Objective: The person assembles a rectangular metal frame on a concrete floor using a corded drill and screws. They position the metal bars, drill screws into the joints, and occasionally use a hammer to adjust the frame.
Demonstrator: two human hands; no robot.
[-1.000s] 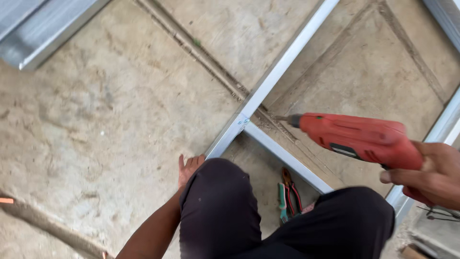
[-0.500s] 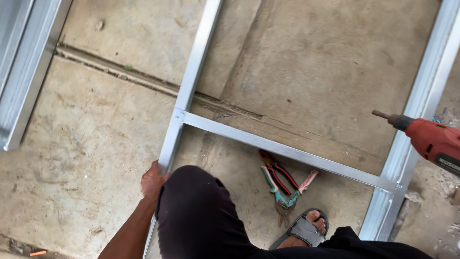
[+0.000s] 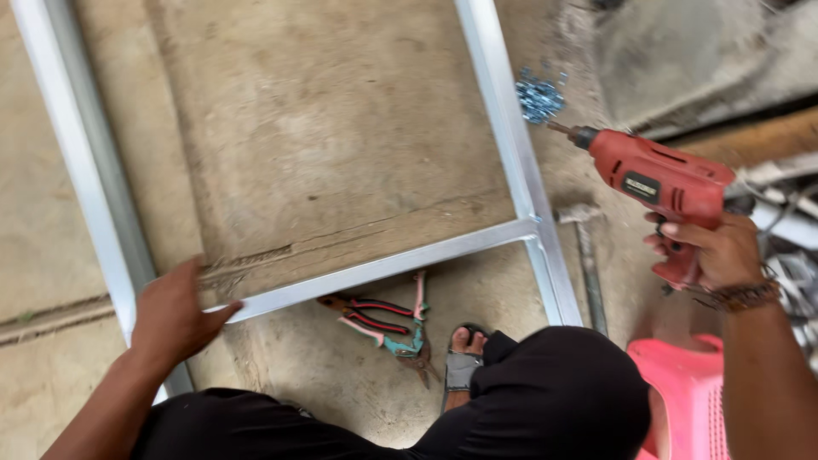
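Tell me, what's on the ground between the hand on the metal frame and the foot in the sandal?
In the head view, hand tools with red and teal handles lie on the concrete between the left hand and the sandalled foot.

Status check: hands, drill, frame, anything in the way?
Left hand flat on metal frame joint. Right hand grips red drill, clear of frame. Pliers on floor beside foot.

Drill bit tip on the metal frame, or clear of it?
Apart. The head view shows the red drill in the right hand, its bit tip hanging right of the metal frame with bare floor between them.
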